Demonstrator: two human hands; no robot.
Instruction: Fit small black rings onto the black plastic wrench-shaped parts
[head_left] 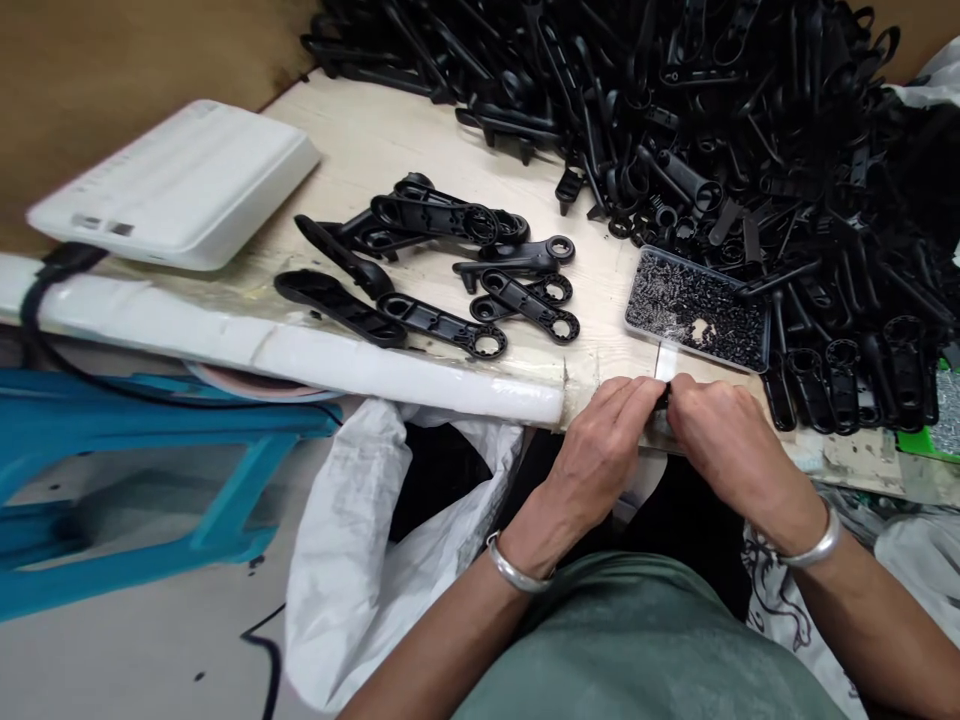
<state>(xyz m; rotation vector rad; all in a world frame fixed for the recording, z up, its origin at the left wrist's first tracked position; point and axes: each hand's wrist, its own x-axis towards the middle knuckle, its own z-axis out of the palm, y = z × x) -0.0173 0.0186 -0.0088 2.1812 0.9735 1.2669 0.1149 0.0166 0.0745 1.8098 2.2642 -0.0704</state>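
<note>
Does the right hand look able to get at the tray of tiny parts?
Probably yes: the tray lies just beyond the right hand, with no barrier seen between. That hand is busy, though, at a small black piece with the left hand.

You have a bare strip of pale wooden counter [600, 290] between the loose cluster of black plastic handles [450, 225] and the shallow clear rectangular tray [697, 308]; beyond, the tall heap of black plastic parts [720, 100] blocks your reach.

The held black part [663, 397] is mostly hidden; the heap [660, 110] is cut off above.
</note>
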